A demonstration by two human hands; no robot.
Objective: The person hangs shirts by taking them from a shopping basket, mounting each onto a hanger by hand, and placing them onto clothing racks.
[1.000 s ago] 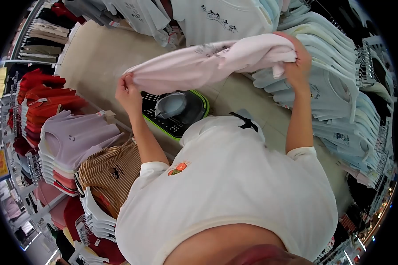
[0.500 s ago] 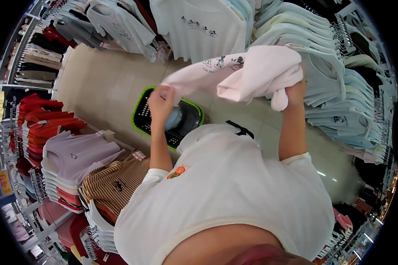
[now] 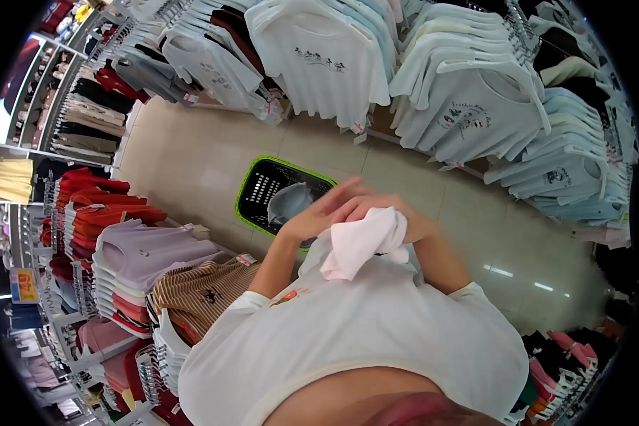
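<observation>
A pale pink printed shirt (image 3: 362, 243) is bunched into a small bundle close to my chest, its print now out of sight. My right hand (image 3: 405, 213) is closed around the top of it, with the fingers partly covered by the cloth. Against the bundle's left side, my left hand (image 3: 324, 213) has its fingers stretched out, slightly blurred, over the right hand's fingertips. On the floor beyond my hands stands a black shopping basket (image 3: 252, 186) with a green rim. A grey-blue item (image 3: 288, 203) lies inside it.
White printed shirts (image 3: 319, 60) hang on racks ahead, with more shirts (image 3: 468, 106) at the right. On the left are a lilac top (image 3: 153, 248), a brown striped top (image 3: 202, 284) and red clothes (image 3: 96, 199). Tiled floor (image 3: 184, 149) runs between the racks.
Both hands have come together near my chest. The pink shirt, stretched out between them before, is now gathered into a bundle. My left hand has released its edge.
</observation>
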